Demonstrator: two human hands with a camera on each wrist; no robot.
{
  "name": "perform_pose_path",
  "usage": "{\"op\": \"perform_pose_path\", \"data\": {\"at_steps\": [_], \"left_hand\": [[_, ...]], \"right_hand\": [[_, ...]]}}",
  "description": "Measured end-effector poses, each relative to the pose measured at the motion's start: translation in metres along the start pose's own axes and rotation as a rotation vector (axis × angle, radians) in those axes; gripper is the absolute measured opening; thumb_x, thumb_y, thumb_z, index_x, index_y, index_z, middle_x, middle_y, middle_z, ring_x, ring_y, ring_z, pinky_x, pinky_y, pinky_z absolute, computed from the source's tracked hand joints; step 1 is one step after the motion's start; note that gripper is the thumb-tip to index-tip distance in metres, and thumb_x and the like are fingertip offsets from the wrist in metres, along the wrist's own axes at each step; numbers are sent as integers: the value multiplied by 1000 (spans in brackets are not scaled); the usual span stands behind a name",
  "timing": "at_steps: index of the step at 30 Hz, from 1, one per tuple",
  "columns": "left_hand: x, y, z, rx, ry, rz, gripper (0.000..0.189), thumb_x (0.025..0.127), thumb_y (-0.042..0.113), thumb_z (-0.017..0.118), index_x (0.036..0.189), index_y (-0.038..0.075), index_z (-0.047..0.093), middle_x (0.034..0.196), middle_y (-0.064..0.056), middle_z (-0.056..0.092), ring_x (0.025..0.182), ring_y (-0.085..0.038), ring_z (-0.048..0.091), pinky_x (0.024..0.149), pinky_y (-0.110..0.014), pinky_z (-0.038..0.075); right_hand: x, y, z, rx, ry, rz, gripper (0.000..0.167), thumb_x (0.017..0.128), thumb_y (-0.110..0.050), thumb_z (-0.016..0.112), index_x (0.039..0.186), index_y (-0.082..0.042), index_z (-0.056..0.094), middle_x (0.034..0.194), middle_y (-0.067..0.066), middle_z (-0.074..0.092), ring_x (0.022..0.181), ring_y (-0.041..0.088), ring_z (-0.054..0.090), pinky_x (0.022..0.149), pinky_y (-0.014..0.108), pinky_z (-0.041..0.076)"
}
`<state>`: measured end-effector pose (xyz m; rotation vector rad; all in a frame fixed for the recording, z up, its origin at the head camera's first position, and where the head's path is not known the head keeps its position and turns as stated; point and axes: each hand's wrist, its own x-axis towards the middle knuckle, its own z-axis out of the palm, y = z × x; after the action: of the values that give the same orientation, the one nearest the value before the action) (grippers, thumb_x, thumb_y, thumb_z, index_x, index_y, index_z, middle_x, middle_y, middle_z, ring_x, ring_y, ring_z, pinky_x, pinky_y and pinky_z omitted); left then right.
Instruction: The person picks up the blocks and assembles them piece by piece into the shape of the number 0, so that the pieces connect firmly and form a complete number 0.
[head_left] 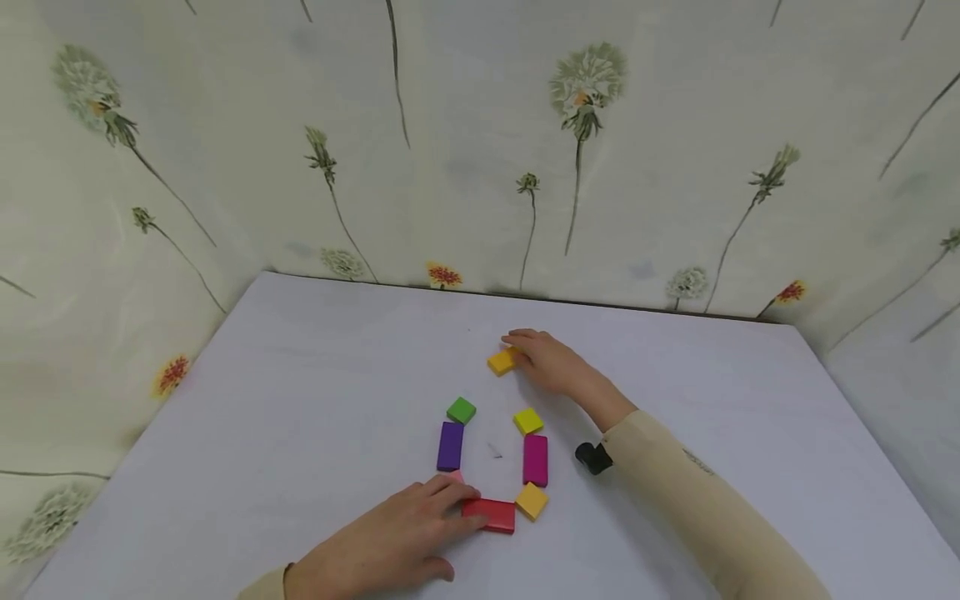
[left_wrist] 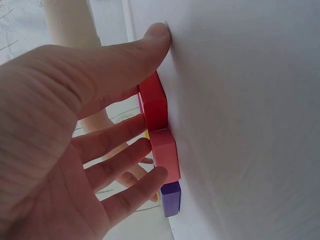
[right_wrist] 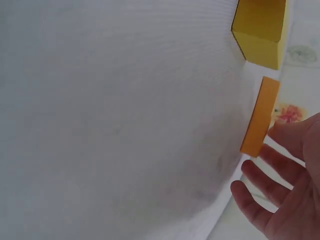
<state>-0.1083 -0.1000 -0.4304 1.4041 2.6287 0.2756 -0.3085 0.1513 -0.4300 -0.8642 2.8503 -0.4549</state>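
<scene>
My left hand lies with fairly straight fingers on the red block and beside the pink block. Its thumb stands apart, touching the white surface in the left wrist view. Farther out, my right hand pinches one end of an orange block between thumb and index finger. In the right wrist view that orange block is a thin bar low over or on the table, and the other fingers are spread loosely. The pink block is mostly covered by the left fingers in the head view.
A purple block and a green block form the left side of the arrangement. On the right are a yellow block, a magenta block and an orange-yellow block. Flower-patterned cloth hangs behind the white table.
</scene>
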Motion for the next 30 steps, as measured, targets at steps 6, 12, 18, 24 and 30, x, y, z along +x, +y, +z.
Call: {"op": "perform_pose_path", "data": {"at_steps": [6, 12, 18, 24, 30], "left_hand": [[2, 2, 0, -9, -25, -22, 56, 80, 42, 79, 131, 30, 58, 130, 8, 51, 115, -9, 44, 90, -27, 47], [1, 2, 0, 10, -27, -23, 58, 80, 42, 79, 132, 30, 58, 130, 8, 51, 115, -9, 43, 90, -26, 47], [2, 3, 0, 1, -40, -37, 58, 80, 43, 79, 132, 31, 57, 130, 8, 51, 114, -8, 44, 91, -26, 47], [1, 3, -1, 2, -36, -44, 58, 80, 42, 80, 132, 31, 57, 130, 8, 51, 115, -9, 44, 91, -27, 47], [1, 3, -1, -12, -53, -73, 58, 80, 43, 79, 132, 31, 57, 131, 8, 50, 116, -9, 44, 92, -28, 47]], "right_hand": [[3, -6, -2, -48, -38, 26, 35, 101, -13, 53, 135, -2, 57, 135, 15, 55, 127, 33, 48, 107, 46, 36], [0, -5, -2, -38, -35, 26, 34, 100, -16, 56, 131, -2, 59, 129, 15, 59, 122, 32, 51, 105, 46, 39], [-4, -2, 2, -30, 6, 57, 33, 98, -22, 61, 126, -4, 63, 124, 12, 62, 116, 29, 54, 102, 45, 41], [-5, -3, 3, -16, 41, 72, 33, 96, -24, 65, 123, -6, 64, 120, 9, 64, 111, 27, 56, 100, 45, 44], [-7, -5, -1, 21, 54, 44, 30, 93, -21, 68, 119, -6, 65, 112, 7, 66, 102, 24, 58, 94, 42, 47]]}}
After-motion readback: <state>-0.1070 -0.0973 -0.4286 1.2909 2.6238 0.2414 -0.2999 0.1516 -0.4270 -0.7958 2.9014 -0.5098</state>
